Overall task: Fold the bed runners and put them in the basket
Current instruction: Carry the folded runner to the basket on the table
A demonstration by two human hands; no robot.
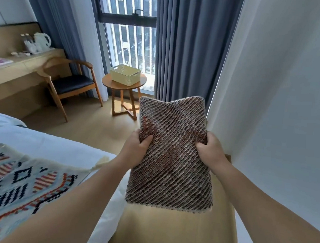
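Observation:
A folded brown woven bed runner point(171, 156) is held up in the air in front of me, above the floor beside the bed. My left hand point(136, 147) grips its left edge and my right hand point(211, 150) grips its right edge. A second runner point(20, 183), pale with blue, red and black patterns and tassels, lies spread on the white bed point(57, 146) at lower left. The pale yellow perforated basket point(125, 74) stands on a small round wooden table point(108, 82) by the window, well beyond the held runner.
A wooden chair point(70, 83) with a dark seat stands left of the round table, next to a long wooden desk point(15, 71) carrying a kettle point(42, 40). Grey curtains point(190, 47) hang beside the window. A white wall point(282, 92) rises close on the right.

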